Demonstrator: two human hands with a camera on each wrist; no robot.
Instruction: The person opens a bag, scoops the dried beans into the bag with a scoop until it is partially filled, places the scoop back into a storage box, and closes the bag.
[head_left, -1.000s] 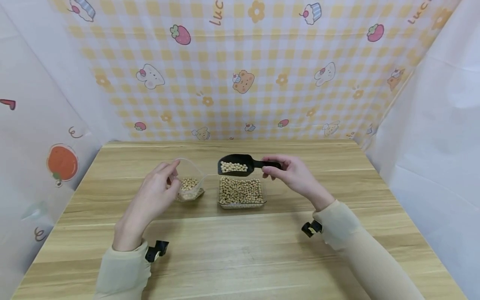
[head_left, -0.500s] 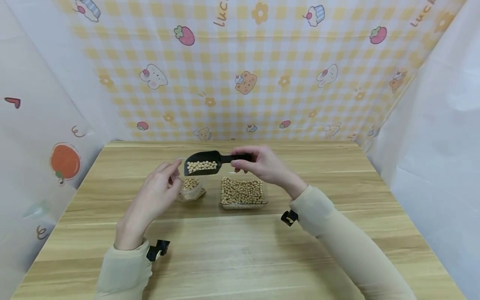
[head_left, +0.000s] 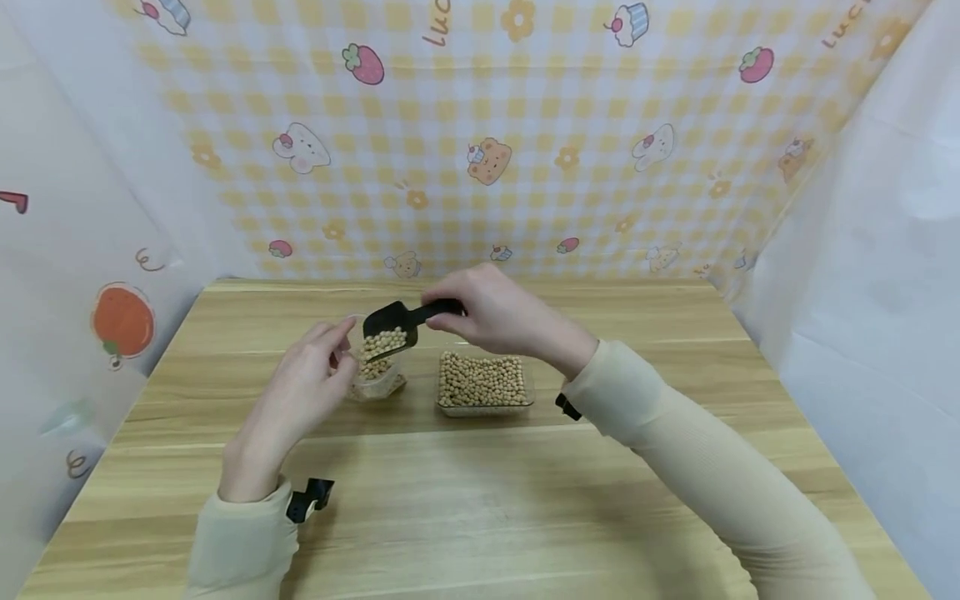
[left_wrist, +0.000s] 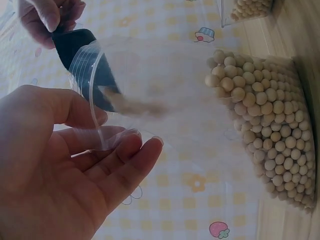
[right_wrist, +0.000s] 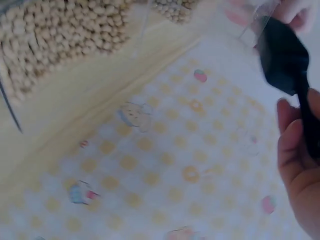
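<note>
At the left of the head view, my left hand (head_left: 296,392) pinches the upper rim of a clear plastic bag (left_wrist: 165,75) and holds its mouth apart. Soybeans (left_wrist: 280,145) fill the bag's lower part, which stands on the table. My right hand (head_left: 491,312) grips the handle of a black scoop (head_left: 385,319), tilted down with its tip inside the bag's mouth. Pale soybeans (head_left: 385,342) lie at the scoop's lower edge; in the left wrist view a blurred stream of them pours off the tip into the bag.
Right of the bag, a clear rectangular container (head_left: 486,411) full of soybeans stands on the wooden table (head_left: 480,500). A checked cloth backdrop (head_left: 555,179) rises behind the table's far edge, with white sheets at both sides.
My right hand has carried the loaded scoop left from over the container to the bag, then tipped it downward so beans slide out. My left hand has stayed at the bag's rim.
</note>
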